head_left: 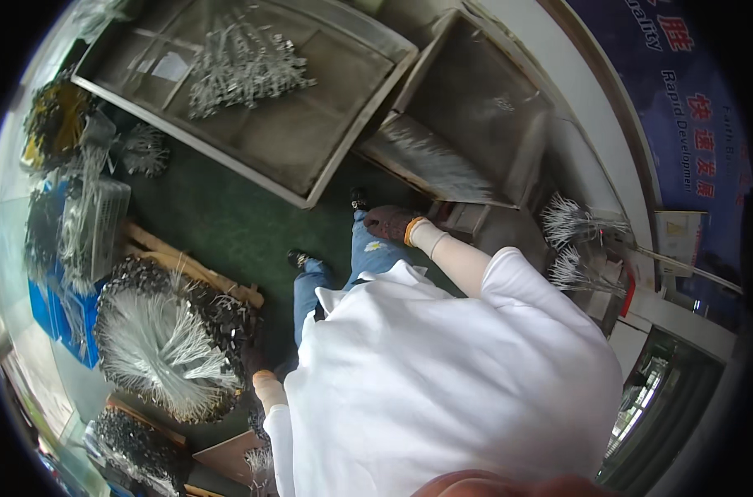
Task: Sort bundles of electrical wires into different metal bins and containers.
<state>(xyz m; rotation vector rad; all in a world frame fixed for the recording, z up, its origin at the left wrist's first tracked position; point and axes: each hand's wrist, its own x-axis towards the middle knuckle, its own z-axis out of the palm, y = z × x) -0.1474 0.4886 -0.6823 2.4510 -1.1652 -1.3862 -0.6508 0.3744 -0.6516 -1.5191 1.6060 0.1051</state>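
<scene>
Brown-gloved right hand [389,222] hangs at centre, left hand [253,359] near white strands [157,340], lower left; grip closure cannot be told.

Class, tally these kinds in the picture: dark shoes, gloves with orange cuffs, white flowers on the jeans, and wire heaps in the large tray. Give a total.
Dark shoes: 2
Gloves with orange cuffs: 2 (left mostly hidden)
White flower: 1
Wire heap in the large tray: 1
Total: 6
</scene>
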